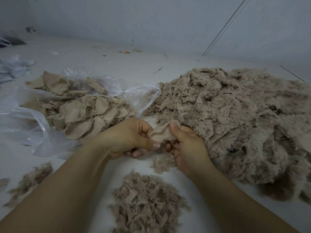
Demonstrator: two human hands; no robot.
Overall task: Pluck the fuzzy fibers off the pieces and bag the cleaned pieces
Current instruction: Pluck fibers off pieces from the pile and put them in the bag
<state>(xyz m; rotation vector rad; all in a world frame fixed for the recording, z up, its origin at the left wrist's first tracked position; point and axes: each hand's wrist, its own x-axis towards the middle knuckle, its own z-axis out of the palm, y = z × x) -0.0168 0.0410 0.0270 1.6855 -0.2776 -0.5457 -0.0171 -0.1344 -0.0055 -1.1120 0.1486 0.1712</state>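
A small beige fabric piece is stretched between both hands at the centre of the view. My left hand grips its left edge with thumb and curled fingers. My right hand pinches its right edge, thumb on top. A big heap of fuzzy beige pieces lies to the right, touching my right hand. A clear plastic bag lies open on the left with smoother beige pieces in it. A pile of plucked fibre tufts sits between my forearms.
A smaller clump of fluff lies at the lower left. More crumpled plastic sits at the far left edge. Small scraps dot the white surface near the back wall.
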